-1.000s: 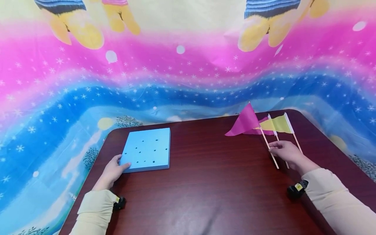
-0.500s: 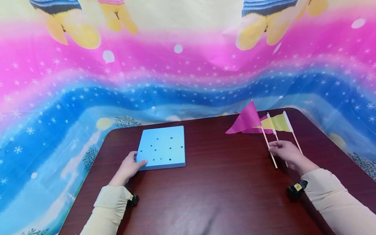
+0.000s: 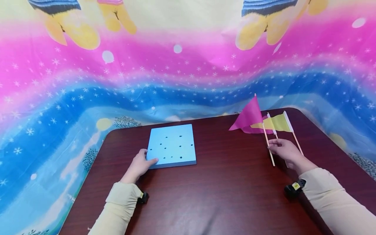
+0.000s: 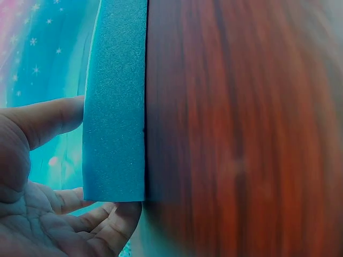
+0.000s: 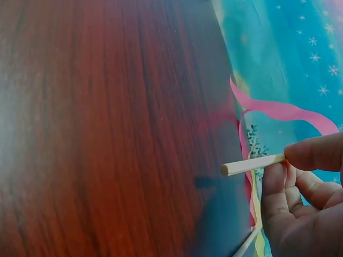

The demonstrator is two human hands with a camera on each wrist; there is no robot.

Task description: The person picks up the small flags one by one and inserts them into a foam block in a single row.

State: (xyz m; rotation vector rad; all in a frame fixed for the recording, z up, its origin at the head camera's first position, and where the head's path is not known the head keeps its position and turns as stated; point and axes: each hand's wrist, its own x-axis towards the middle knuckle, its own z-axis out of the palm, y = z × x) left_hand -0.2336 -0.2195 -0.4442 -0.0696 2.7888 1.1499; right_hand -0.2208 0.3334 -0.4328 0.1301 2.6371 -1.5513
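A light blue foam block with several small holes in its top lies flat on the table. My left hand grips its near left corner, thumb on the top face and fingers against the side; the left wrist view shows the thumb on the block's edge. On the right, my right hand pinches the thin wooden stick of a pink triangular flag between thumb and fingertips. That flag is raised and tilted. Behind it lie a yellow flag and another pink flag, both partly covered.
The dark red-brown wooden table has rounded far corners. A printed cloth backdrop with snowflakes hangs right behind its far edge and along its left side. Bare table lies between the block and the flags.
My left hand has slid the foam block to the right, toward the table's middle. My right hand has lifted the pink flag a little and made it more upright.
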